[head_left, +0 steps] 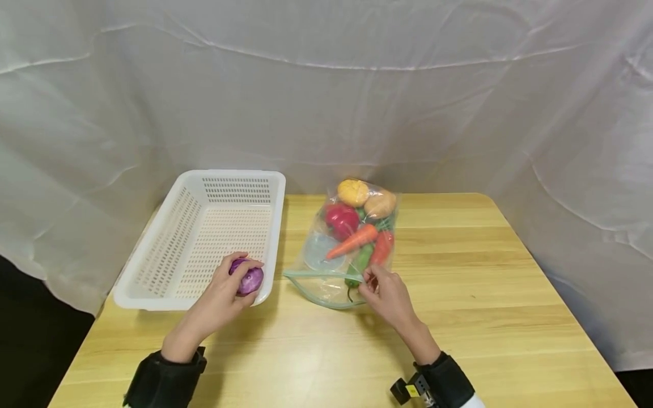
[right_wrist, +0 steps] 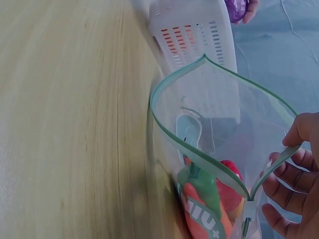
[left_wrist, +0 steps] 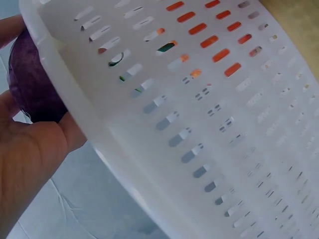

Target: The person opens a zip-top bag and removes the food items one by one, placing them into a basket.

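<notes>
My left hand grips a purple cabbage-like toy vegetable over the near right corner of a white perforated basket. The left wrist view shows the purple vegetable behind the basket rim. My right hand pinches the open green-edged mouth of a clear zip bag lying on the wooden table. Inside the bag lie two carrots, a red pepper, a green pepper, a yellow piece and a potato. The right wrist view shows the bag mouth held open.
White cloth hangs behind and beside the table. The basket sits at the table's left edge. Bare wood lies to the right of the bag and along the front edge.
</notes>
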`<state>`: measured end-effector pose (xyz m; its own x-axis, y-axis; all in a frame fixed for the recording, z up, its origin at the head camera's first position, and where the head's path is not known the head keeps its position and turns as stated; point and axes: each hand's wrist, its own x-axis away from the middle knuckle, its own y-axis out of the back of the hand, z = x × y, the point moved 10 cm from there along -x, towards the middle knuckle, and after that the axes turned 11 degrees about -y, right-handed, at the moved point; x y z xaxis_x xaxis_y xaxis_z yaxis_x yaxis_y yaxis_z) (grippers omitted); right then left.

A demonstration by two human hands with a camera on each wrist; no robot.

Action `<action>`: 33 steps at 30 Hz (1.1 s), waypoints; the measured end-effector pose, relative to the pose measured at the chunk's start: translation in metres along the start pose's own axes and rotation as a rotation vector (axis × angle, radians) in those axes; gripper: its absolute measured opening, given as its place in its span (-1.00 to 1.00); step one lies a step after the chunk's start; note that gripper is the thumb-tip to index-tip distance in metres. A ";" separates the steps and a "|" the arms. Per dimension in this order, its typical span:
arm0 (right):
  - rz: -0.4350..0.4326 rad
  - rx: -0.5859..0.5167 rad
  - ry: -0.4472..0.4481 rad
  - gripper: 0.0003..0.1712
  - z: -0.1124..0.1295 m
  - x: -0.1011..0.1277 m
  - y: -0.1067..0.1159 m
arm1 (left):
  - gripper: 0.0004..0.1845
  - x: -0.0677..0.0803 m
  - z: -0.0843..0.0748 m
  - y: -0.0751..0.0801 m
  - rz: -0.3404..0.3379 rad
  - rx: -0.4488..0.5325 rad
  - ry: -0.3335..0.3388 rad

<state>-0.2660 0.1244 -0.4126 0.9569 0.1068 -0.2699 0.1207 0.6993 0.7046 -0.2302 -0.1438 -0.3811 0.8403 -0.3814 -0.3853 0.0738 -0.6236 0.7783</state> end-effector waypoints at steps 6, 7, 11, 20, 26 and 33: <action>-0.012 -0.005 0.010 -0.92 0.000 0.002 0.001 | -0.56 0.000 0.001 -0.002 0.004 -0.010 -0.006; -0.014 -0.004 0.015 -0.92 0.000 0.002 0.000 | -0.57 0.000 0.002 -0.002 0.007 -0.011 -0.001; -0.019 -0.003 0.021 -0.93 0.000 0.004 0.000 | -0.62 0.002 0.002 -0.008 0.055 -0.006 0.012; -0.016 -0.007 0.005 -0.94 -0.001 0.006 0.000 | -0.64 0.006 0.003 -0.020 0.167 0.012 0.037; -0.036 -0.003 0.010 -0.90 -0.002 0.006 0.001 | -0.61 0.005 0.003 -0.025 0.164 0.018 0.047; -0.017 -0.006 -0.011 -0.91 -0.005 0.006 0.000 | -0.70 -0.005 -0.030 -0.027 -0.102 0.024 -0.170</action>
<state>-0.2612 0.1283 -0.4173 0.9575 0.0872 -0.2749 0.1357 0.7049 0.6962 -0.2207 -0.1048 -0.3851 0.7264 -0.4233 -0.5415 0.1396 -0.6805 0.7193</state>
